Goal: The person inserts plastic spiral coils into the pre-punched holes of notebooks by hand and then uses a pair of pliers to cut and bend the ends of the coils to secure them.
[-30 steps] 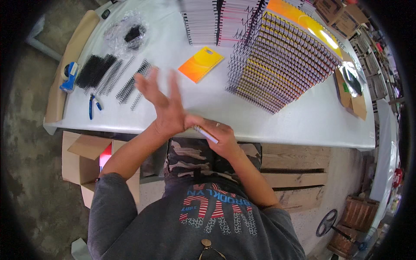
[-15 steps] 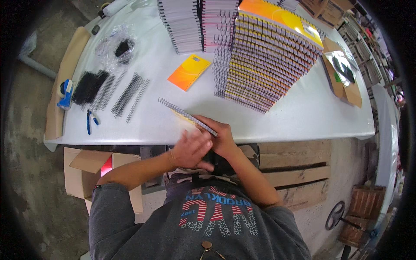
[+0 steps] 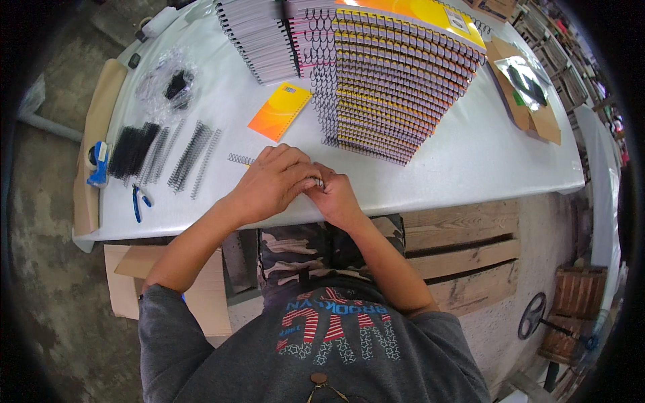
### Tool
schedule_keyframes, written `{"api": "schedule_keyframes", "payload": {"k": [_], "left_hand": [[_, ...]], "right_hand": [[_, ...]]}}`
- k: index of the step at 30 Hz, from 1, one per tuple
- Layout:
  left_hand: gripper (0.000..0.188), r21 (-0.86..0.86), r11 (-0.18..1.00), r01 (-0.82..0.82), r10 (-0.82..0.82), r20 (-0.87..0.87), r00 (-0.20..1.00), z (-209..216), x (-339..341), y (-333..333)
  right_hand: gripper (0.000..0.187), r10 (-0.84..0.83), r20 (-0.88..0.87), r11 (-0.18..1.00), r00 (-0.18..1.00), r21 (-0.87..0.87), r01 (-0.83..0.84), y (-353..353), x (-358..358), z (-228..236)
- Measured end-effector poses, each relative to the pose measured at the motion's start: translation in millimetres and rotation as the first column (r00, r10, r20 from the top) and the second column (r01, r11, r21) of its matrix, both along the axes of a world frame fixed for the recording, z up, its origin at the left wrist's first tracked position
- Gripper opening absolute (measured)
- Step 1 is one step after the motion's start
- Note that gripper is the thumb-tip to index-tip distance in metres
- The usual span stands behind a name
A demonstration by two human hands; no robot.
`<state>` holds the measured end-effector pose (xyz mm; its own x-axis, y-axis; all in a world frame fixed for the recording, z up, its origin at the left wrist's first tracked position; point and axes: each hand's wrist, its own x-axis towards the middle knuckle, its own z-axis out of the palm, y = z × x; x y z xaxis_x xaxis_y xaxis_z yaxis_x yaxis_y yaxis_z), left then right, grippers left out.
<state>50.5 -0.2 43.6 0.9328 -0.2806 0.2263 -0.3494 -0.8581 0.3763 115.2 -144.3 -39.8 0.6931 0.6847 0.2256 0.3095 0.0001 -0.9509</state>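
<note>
My left hand is curled over a small notebook, hiding most of it, with fingertips closed at its near end. A grey spiral coil pokes out past that hand at the far left end, with a sliver of yellow beside it. Gripping the near end, my right hand has thumb and fingers against the left fingertips, where a bit of coil shows between them. Beyond the hands, a small orange-yellow notebook cover with punched holes lies flat on the white-covered table.
A tall stack of spiral-bound notebooks stands at the back right, beside larger bound books. Loose coils, blue-handled pliers, a blue tape dispenser and a plastic bag lie left. A cardboard box sits below.
My left hand has swung from beside the notebook up over it, its fingers closing at the near end. Both hands are slightly farther forward over the table edge. The view has shifted a little.
</note>
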Motion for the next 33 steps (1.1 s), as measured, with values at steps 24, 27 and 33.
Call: {"api": "schedule_keyframes", "payload": {"k": [24, 27, 33], "left_hand": [[0.017, 0.029, 0.997, -0.072, 0.063, 0.226, 0.972, 84, 6, -34], [0.018, 0.019, 1.000, -0.012, 0.007, 0.219, 0.976, 100, 8, -38], [0.014, -0.017, 1.000, 0.013, -0.005, 0.386, 0.923, 112, 11, -52]], "right_hand": [[0.016, 0.053, 0.054, 0.992, 0.997, -0.118, -0.046, -36, 0, 81], [0.019, 0.094, 0.097, 0.989, 0.991, -0.125, -0.081, -49, 7, 106], [0.021, 0.123, 0.243, 0.992, 0.962, -0.053, -0.113, -61, 13, 127]]}}
